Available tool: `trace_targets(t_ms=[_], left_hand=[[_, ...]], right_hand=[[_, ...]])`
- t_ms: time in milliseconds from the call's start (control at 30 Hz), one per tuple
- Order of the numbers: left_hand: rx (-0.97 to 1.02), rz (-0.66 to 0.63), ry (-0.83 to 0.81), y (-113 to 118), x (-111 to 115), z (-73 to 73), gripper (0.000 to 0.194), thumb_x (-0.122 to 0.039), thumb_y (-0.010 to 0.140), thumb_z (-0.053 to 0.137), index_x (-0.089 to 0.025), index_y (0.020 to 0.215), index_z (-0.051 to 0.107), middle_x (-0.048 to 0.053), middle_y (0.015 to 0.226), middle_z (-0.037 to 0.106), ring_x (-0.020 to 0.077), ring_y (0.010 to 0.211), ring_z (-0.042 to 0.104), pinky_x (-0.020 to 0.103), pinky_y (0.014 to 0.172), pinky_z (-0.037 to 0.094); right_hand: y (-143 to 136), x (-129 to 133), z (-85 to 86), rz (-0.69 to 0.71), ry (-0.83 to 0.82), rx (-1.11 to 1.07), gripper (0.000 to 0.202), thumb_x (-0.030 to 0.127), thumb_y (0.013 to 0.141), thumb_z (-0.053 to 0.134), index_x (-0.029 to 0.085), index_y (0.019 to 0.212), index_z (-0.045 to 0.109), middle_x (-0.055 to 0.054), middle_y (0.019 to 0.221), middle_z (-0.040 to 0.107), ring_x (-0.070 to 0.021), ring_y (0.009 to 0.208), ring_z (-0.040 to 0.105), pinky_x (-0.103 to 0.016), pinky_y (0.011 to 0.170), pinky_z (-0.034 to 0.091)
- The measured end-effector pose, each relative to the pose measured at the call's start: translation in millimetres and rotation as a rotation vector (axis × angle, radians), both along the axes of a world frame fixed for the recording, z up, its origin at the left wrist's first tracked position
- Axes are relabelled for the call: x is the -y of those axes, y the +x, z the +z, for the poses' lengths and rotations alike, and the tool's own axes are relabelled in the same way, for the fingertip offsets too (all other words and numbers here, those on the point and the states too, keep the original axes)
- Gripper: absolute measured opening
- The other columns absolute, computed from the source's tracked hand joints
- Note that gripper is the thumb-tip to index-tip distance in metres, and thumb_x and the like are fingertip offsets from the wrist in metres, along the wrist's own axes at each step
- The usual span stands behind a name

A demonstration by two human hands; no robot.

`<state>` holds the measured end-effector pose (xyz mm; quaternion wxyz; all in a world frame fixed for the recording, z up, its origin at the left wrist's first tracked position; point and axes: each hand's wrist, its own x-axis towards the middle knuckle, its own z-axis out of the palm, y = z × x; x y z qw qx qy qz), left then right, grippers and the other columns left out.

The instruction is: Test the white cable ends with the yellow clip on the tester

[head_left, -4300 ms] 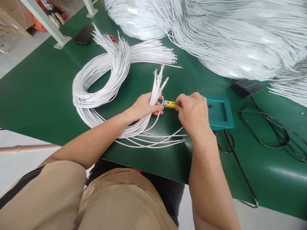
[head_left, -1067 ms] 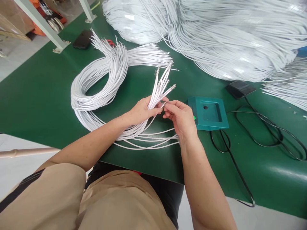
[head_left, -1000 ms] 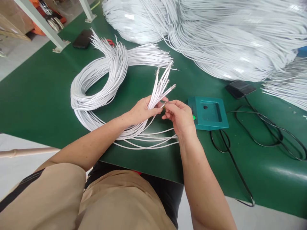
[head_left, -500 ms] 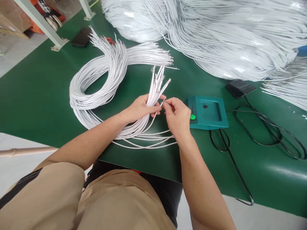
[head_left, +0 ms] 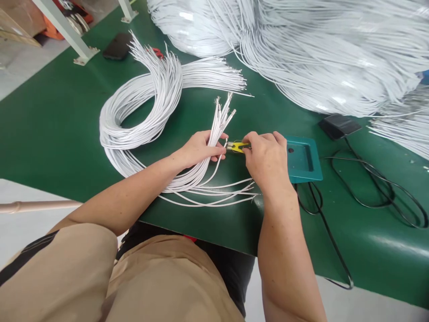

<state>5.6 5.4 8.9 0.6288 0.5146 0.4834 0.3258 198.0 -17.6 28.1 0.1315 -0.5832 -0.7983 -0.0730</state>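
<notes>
My left hand is closed around a bundle of white cables whose cut ends fan upward. One cable end stands apart at the left thumb and fingertips. In my right hand is a pair of small yellow thread snips, their metal tips at that single cable end. Most of the snips' handle is hidden by the right fingers. Below the hands, several loose white cables run to the right with frayed ends.
A coiled cable bundle lies left on the green table. A large cable heap fills the back right. Right of my hand sit a teal device, a black block and black cords. A dark pouch lies back left.
The right hand has moved right from the cable end and now shows the yellow snips pointing at it. My left hand keeps its hold on the bundle. The view has shifted slightly.
</notes>
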Motion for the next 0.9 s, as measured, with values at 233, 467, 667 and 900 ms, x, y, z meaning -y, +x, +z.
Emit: trace_targets(t_ms=[233,467,667,900], left_hand=[[-0.048,0.012,0.059,2,2,-0.7,0.048,-0.022,0.072,0.078,-0.012,0.117,0.064,0.007,0.079,0.072,0.0172,0.070,0.071,0.024,0.059,0.055],[-0.116,0.031,0.120,4,0,-9.3,0.048,-0.024,0.071,0.077,-0.012,0.116,0.065,0.007,0.079,0.073,0.0177,0.068,0.071,0.026,0.059,0.056],[-0.235,-0.001,0.163,5,1,-8.0,0.049,-0.027,0.071,0.075,-0.013,0.118,0.066,0.005,0.079,0.074,0.0133,0.059,0.066,0.028,0.062,0.057],[-0.189,-0.039,0.088,3,1,1.4,0.050,-0.024,0.072,0.075,-0.009,0.119,0.065,0.007,0.081,0.075,0.0145,0.065,0.069,0.027,0.065,0.057]], right_hand=[[3,-2,1.2,0.041,-0.053,0.069,0.025,0.009,0.084,0.051,0.014,0.097,0.072,-0.011,0.090,0.072,-0.0282,0.093,0.057,-0.046,0.102,0.037],[3,-7,1.6,0.004,-0.076,0.017,0.022,0.012,0.083,0.056,0.015,0.094,0.075,-0.012,0.081,0.072,-0.0304,0.093,0.052,-0.045,0.088,0.041],[3,-2,4.1,0.003,-0.092,0.034,0.022,0.014,0.084,0.060,0.017,0.100,0.075,-0.010,0.086,0.073,-0.0309,0.100,0.056,-0.056,0.103,0.036],[21,6,-0.9,-0.394,0.091,-0.082,0.040,0.028,0.098,0.049,0.015,0.134,0.060,-0.019,0.143,0.054,-0.0383,0.138,0.042,-0.073,0.112,0.016]])
